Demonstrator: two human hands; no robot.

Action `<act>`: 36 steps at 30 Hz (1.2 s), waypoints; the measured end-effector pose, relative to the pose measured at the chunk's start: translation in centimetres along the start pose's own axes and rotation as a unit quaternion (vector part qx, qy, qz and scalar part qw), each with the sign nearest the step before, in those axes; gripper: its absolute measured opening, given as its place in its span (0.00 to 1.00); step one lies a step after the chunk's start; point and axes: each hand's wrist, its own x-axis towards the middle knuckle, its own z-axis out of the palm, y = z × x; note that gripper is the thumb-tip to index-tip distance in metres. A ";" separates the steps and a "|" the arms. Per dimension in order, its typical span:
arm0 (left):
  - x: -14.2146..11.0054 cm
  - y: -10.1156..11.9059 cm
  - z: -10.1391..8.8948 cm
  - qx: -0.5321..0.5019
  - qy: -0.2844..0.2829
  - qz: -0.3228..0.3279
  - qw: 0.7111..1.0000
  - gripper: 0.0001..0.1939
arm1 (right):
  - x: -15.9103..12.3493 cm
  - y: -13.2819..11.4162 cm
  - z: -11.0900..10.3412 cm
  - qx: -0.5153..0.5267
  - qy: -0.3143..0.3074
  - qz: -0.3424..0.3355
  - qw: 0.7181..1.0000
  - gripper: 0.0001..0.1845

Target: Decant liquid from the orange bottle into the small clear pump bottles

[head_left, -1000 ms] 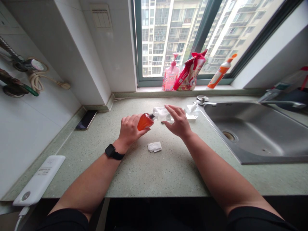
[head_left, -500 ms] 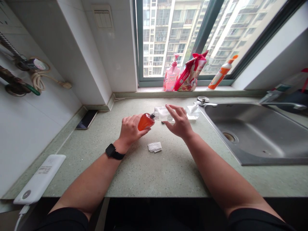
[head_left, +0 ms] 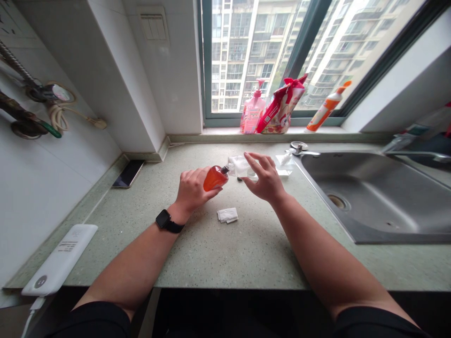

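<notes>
My left hand (head_left: 192, 190), with a black watch (head_left: 163, 219) on its wrist, is wrapped round a bottle of orange-red liquid (head_left: 214, 178). This bottle leans to the right, and its dark threaded neck meets the mouth of a clear bottle (head_left: 238, 166). My right hand (head_left: 265, 178) has its thumb and fingers around the clear bottle, which is tilted toward the left. Whether liquid flows between the two is too small to tell. A small black cap (head_left: 239, 179) lies beneath the clear bottle. Nearer me, a folded white tissue (head_left: 228, 215) rests on the counter (head_left: 225, 258).
A steel sink (head_left: 373, 197) is at the right, with white packaging (head_left: 286, 160) beside it. On the sill stand a pink pump bottle (head_left: 252, 113), a red pouch (head_left: 282, 108) and an orange-white bottle (head_left: 326, 109). A phone (head_left: 128, 173) and a power bank (head_left: 61, 258) lie left.
The whole view has shifted slightly to the right. Both hands keep nearly the same pose, with the bottle necks still together.
</notes>
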 end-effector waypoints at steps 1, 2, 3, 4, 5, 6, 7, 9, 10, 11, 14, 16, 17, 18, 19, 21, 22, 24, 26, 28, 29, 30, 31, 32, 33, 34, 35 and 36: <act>0.0 0.0 0.0 0.000 0.001 0.000 1.000 0.38 | 0.0 0.0 0.0 -0.001 -0.001 0.001 1.000 0.55; 0.0 0.0 0.0 -0.001 0.001 0.001 1.000 0.38 | 0.1 -0.1 -0.1 -0.001 -0.002 0.001 1.000 0.56; 0.0 0.0 0.0 -0.001 0.001 0.002 1.000 0.37 | 0.1 -0.1 -0.1 -0.001 -0.002 0.001 1.000 0.56; 0.0 0.0 0.0 -0.002 0.001 0.002 1.000 0.37 | 0.1 -0.1 -0.2 0.000 -0.001 0.000 1.000 0.56; 0.0 0.0 0.0 -0.003 0.001 0.002 1.000 0.37 | 0.2 -0.2 -0.2 0.000 0.001 -0.001 1.000 0.56; 0.0 0.0 0.0 -0.003 0.001 0.002 1.000 0.37 | 0.2 -0.2 -0.3 0.001 0.002 -0.003 1.000 0.56; 0.0 0.0 0.0 -0.004 0.002 0.003 1.000 0.37 | 0.3 -0.3 -0.3 0.001 0.003 -0.004 1.000 0.56; 0.0 0.0 0.1 -0.006 0.003 0.004 1.000 0.38 | 0.3 -0.3 -0.4 0.001 0.007 -0.008 1.000 0.55; 0.0 0.0 0.1 -0.006 0.004 0.005 1.000 0.38 | 0.4 -0.3 -0.4 0.002 0.008 -0.011 1.000 0.55; 0.0 -0.1 0.1 -0.007 0.004 0.006 1.000 0.38 | 0.4 -0.3 -0.4 0.004 0.010 -0.013 1.000 0.55; 0.0 -0.1 0.1 -0.006 0.007 0.007 1.000 0.38 | 0.4 -0.3 -0.5 0.007 0.010 -0.015 1.000 0.55; -0.1 -0.1 0.1 -0.007 0.009 0.008 1.000 0.38 | 0.4 -0.3 -0.5 0.008 0.007 -0.012 1.000 0.56; -0.1 -0.1 0.1 -0.008 0.009 0.008 1.000 0.38 | 0.4 -0.3 -0.5 0.009 0.006 -0.011 1.000 0.56; -0.1 0.0 0.1 -0.009 0.009 0.008 1.000 0.38 | 0.4 -0.3 -0.5 0.010 0.005 -0.011 1.000 0.57; -0.1 0.0 0.1 -0.010 0.009 0.008 1.000 0.38 | 0.4 -0.3 -0.6 0.012 0.004 -0.012 1.000 0.57; -0.1 0.0 0.1 -0.013 0.010 0.006 1.000 0.38 | 0.4 -0.2 -0.6 0.012 0.003 -0.017 1.000 0.57; -0.1 0.0 0.1 -0.014 0.010 0.006 1.000 0.38 | 0.4 -0.2 -0.6 0.011 0.004 -0.018 1.000 0.56; -0.1 0.0 0.1 -0.016 0.010 0.005 1.000 0.38 | 0.5 -0.2 -0.7 0.010 0.004 -0.019 1.000 0.56; -0.1 0.0 0.1 -0.018 0.011 0.004 1.000 0.39 | 0.5 -0.2 -0.6 0.009 0.004 -0.017 1.000 0.55; -0.1 0.1 0.1 -0.020 0.014 0.002 1.000 0.39 | 0.4 -0.2 -0.6 0.011 0.006 -0.010 1.000 0.54; -0.1 0.1 0.0 -0.021 0.015 0.000 1.000 0.39 | 0.4 -0.2 -0.6 0.014 0.007 -0.006 1.000 0.54; -0.1 0.1 0.0 -0.021 0.016 -0.001 1.000 0.39 | 0.4 -0.2 -0.6 0.018 0.007 -0.002 1.000 0.53; -0.1 0.1 0.0 -0.021 0.016 -0.002 1.000 0.39 | 0.4 -0.2 -0.5 0.024 0.007 0.002 1.000 0.53; -0.1 0.1 -0.1 -0.020 0.015 -0.004 1.000 0.38 | 0.4 -0.2 -0.5 0.029 0.007 0.005 1.000 0.52; 0.0 0.1 -0.1 -0.019 0.014 -0.005 1.000 0.38 | 0.4 -0.1 -0.5 0.034 0.007 0.007 0.999 0.51; 0.0 0.1 -0.1 -0.018 0.013 -0.006 1.000 0.38 | 0.4 -0.1 -0.5 0.038 0.007 0.009 0.999 0.50; 0.0 0.1 -0.1 -0.017 0.013 -0.006 1.000 0.38 | 0.4 -0.1 -0.5 0.041 0.007 0.010 0.999 0.50; 0.0 0.1 -0.2 -0.017 0.013 -0.006 1.000 0.38 | 0.4 -0.2 -0.5 0.043 0.007 0.012 0.999 0.50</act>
